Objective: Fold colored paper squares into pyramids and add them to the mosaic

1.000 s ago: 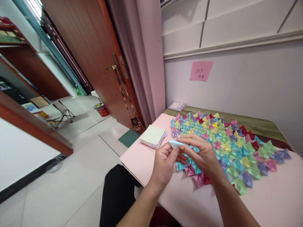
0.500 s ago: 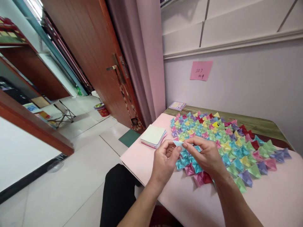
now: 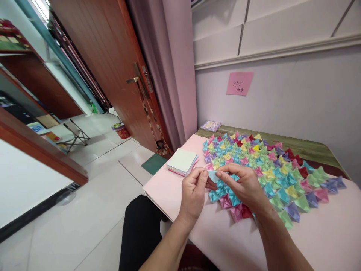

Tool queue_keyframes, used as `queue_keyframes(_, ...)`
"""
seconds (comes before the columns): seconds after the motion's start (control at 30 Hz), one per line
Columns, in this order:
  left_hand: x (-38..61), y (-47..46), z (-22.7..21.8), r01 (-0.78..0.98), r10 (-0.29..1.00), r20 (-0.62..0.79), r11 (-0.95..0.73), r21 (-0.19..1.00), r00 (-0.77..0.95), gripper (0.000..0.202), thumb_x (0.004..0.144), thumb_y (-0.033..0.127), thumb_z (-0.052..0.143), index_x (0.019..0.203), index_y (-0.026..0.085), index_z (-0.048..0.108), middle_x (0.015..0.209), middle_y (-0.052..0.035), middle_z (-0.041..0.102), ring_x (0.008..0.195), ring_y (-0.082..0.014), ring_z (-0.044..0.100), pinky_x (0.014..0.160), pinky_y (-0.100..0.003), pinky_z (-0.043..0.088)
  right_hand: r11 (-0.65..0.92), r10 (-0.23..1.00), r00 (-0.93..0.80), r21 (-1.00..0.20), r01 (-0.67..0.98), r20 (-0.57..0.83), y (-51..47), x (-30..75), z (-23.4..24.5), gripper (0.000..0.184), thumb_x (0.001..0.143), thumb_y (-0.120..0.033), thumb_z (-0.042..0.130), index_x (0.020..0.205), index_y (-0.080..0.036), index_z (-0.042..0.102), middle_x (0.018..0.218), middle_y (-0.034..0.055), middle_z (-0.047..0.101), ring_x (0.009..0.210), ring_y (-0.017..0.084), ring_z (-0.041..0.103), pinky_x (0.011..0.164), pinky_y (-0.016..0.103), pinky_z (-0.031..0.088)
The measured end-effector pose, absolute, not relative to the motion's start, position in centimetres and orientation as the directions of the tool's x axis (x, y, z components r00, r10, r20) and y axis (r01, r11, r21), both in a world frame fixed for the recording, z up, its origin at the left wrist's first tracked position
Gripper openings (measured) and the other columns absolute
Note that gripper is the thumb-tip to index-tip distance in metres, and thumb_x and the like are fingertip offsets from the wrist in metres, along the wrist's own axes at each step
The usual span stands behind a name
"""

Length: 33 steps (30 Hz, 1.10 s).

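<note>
My left hand point(image 3: 193, 191) and my right hand point(image 3: 244, 184) meet over the near left part of the table. Both pinch a small light blue folded paper piece point(image 3: 212, 175) between thumbs and fingertips. Just beyond and under my right hand lies a wide spread of several small folded paper shapes point(image 3: 270, 169) in blue, green, pink, purple, yellow and red, packed side by side on the pink table cover point(image 3: 169, 188). A stack of square paper sheets point(image 3: 182, 162) with a pale green top sheet lies left of my hands.
A small printed pack point(image 3: 211, 125) sits at the table's far edge by the wall. A pink note point(image 3: 239, 83) is stuck on the wall. A wooden door point(image 3: 113, 67) and a curtain point(image 3: 172, 67) stand to the left; white tiled floor below.
The hands have drawn slightly closer together and nearer to me. The light blue piece looks shorter, with less of it showing between the fingers.
</note>
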State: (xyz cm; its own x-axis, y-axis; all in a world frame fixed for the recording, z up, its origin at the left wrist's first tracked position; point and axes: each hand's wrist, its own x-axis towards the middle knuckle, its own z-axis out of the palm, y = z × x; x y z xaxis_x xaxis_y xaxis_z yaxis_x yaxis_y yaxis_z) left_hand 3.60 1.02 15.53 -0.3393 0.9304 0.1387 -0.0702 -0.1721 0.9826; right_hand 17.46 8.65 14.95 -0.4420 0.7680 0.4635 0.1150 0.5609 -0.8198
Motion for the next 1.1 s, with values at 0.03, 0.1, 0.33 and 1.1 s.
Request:
queue_keyframes(0.03,3.6,1.1,15.5,-0.074,0.929,0.139,-0.175,0.982,-0.343,0.029,0.089,0.044,0.059,0.081,0.017,0.062,0.069,-0.0020,0.067,0.063,-0.0165,0.067,0.064,-0.029,0.056,0.543,0.783,-0.423,-0.833,0.107,0.456,8.6,17.4,14.8,0.018,0.088,-0.035,0.065,0.083,-0.021,0.074,0.079,0.0039,0.074,0.071,0.019,0.067,0.067,0.029,0.053)
queue_keyframes(0.1,3.7,1.1,15.5,-0.107,0.932,0.116,-0.161,0.981,-0.344,0.028,0.085,0.044,0.064,0.083,0.017,0.061,0.070,-0.0016,0.067,0.063,-0.0166,0.068,0.063,-0.029,0.057,0.514,0.814,-0.367,-0.853,0.092,0.451,8.6,17.2,14.6,0.017,0.087,-0.036,0.066,0.090,-0.021,0.075,0.083,0.0045,0.075,0.072,0.019,0.068,0.066,0.029,0.055)
queue_keyframes(0.33,4.0,1.4,15.2,-0.191,0.928,0.038,-0.116,0.975,-0.371,0.029,0.072,0.035,0.078,0.075,0.017,0.056,0.060,0.0017,0.064,0.054,-0.0161,0.066,0.056,-0.030,0.058,0.725,0.679,-0.339,-0.667,0.169,0.651,8.5,17.0,14.6,0.017,0.090,-0.026,0.063,0.102,-0.028,0.076,0.092,0.0037,0.076,0.083,0.020,0.070,0.075,0.032,0.057)
queue_keyframes(1.1,2.7,1.1,14.7,-0.008,0.981,0.179,-0.180,0.984,-0.077,0.028,0.086,0.035,0.064,0.108,0.018,0.058,0.070,0.0000,0.065,0.059,-0.0152,0.065,0.059,-0.029,0.056,0.112,0.759,-0.632,-0.987,-0.111,0.157,8.7,18.0,15.1,0.031,0.084,-0.048,0.069,0.079,-0.019,0.063,0.060,-0.0035,0.053,0.054,0.010,0.047,0.051,0.021,0.040)
